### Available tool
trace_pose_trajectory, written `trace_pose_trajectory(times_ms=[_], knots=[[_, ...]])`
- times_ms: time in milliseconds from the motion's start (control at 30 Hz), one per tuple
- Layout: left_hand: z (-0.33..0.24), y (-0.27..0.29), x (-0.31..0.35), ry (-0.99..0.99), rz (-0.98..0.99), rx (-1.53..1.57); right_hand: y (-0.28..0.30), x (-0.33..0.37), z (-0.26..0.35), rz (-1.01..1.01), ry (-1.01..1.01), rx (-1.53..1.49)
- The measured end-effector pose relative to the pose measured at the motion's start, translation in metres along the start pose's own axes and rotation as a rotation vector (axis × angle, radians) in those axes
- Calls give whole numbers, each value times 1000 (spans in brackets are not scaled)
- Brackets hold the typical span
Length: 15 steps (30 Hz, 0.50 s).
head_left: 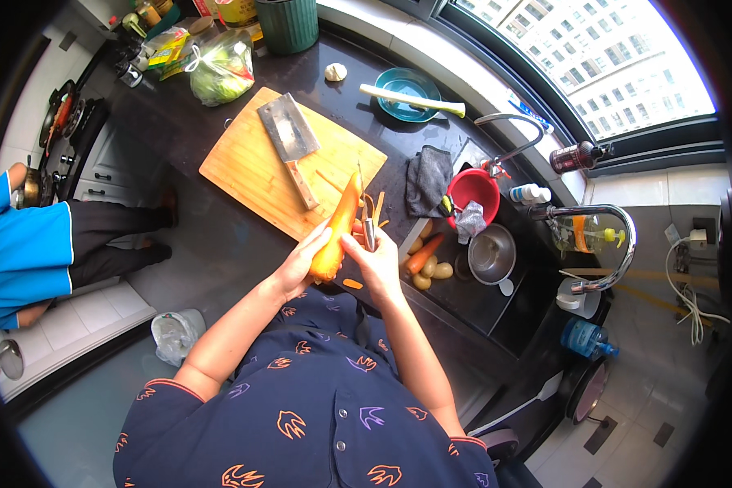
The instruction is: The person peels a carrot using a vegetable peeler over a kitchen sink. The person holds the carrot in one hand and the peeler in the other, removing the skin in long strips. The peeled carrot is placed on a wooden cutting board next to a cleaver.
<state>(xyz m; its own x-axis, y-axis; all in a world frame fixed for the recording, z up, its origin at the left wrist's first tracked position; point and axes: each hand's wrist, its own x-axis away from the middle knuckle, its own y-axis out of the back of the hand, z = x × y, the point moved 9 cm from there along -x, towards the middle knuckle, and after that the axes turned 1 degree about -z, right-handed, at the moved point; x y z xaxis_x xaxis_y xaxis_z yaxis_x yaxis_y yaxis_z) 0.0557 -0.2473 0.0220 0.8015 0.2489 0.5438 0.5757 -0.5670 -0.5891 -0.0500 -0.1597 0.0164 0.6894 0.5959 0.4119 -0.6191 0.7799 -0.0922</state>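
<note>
Carrot point(338, 229), long and orange, is gripped at its thick lower end by the left hand point(297, 267) and slants up and away over the near corner of the cutting board point(252, 167). Just right of it, the right hand point(378, 264) is closed around a peeler point(368, 228), whose blade runs alongside the carrot's length, touching or nearly so.

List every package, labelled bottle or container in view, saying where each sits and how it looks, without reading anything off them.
Clear plastic bag of green vegetables: counter, beyond the cutting board.
Yellow-green packet: left of that bag.
Dark green ribbed canister: far counter end.
Clear bottle with yellow liquid and orange label: behind the faucet.
White bottle with blue cap: near the red bowl.
Blue water jug: floor, right.
</note>
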Motion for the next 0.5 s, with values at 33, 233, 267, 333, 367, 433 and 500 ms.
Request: trace_pose_trajectory(times_ms=[33, 233, 267, 333, 367, 433, 500], knots=[[-3, -3, 0, -8, -7, -16, -3, 2, 3, 9, 2, -56], [15, 2, -2, 160, 140, 195, 33, -9, -15, -44, -65, -52], [19, 3, -3, 197, 157, 281, 44, -14, -18, -83, -3, 42], [19, 0, -4, 219, 203, 448, 65, -24, -26, -139, 58, 203], [16, -2, -4, 214, 217, 492, 69, -26, -27, -152, 66, 263], [8, -6, -4, 204, 246, 581, 79, -29, -32, -190, 10, 419], [9, 4, -8, 193, 194, 491, 88, -33, -39, -234, 80, 578]])
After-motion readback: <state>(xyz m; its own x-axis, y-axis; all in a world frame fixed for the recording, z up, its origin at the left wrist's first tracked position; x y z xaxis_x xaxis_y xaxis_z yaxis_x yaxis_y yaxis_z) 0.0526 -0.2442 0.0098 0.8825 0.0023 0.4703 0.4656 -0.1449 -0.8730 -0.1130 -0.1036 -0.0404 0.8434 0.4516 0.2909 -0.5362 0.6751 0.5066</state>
